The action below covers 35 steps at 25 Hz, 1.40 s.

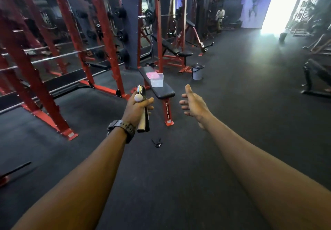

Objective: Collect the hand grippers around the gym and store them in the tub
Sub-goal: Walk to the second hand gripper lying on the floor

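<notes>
A chrome-spring hand gripper with wooden handles (142, 111), partly hidden, is held by the left hand (137, 109), while the right hand (194, 105) is kept relaxed and empty; the clear plastic tub (157, 80) contents are unclear.

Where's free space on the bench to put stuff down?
Bench pad is bare between the tub and its near end, and behind the tub. Floor right of the bench is open up to the bucket. Left side is crowded by rack posts.
</notes>
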Tool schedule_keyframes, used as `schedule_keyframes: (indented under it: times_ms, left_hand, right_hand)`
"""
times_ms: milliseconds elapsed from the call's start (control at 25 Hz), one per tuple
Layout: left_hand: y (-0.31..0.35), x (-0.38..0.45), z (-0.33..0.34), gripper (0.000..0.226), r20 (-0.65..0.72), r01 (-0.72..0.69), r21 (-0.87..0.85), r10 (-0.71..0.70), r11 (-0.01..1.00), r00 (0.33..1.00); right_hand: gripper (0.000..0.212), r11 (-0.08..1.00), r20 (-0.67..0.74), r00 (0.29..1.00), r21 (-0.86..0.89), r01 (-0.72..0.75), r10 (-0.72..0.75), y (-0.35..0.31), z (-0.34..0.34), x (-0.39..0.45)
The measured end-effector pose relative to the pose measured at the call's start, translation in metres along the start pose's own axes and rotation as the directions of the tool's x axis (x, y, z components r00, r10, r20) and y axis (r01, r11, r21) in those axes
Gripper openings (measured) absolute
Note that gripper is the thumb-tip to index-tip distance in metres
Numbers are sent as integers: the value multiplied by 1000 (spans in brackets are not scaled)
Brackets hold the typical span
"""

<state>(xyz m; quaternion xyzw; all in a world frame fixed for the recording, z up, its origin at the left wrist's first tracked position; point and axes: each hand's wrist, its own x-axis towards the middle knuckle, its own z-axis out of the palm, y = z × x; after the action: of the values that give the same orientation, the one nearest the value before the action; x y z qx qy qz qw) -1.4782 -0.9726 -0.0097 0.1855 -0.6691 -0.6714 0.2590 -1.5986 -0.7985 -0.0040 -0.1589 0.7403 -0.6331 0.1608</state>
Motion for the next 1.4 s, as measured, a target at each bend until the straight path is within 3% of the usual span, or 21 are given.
schedule_keyframes:
  times_ms: [160,440,720,880,1000,1160,1400]
  left_hand:
    - [-51,120,4,38,5,38,-15,-38,999,999]
    - [-126,292,-14,58,-34,204,21,-203,979,979]
    - [-255,398,-22,35,-106,440,72,-432,895,896]
    - [-299,451,-15,52,-178,624,17,-612,781,771]
    - [-312,490,-14,52,-192,665,-8,-654,747,732]
    - [-330,534,-12,32,-182,691,21,-677,722,713]
    - [-344,572,-20,32,-217,685,11,-667,729,713]
  right_hand:
    - [57,996,15,999,-72,-44,45,29,23,125]
    - [50,974,34,984,-149,-169,176,71,71,306]
    - [59,877,159,897,-338,-342,412,215,122,449]
    - [65,782,203,795,-430,-451,571,265,136,516]
    - [68,768,219,774,-440,-466,594,262,148,558]
    - [77,763,205,787,-471,-442,582,256,155,600]
    - [76,735,227,768,-537,-414,599,278,162,628]
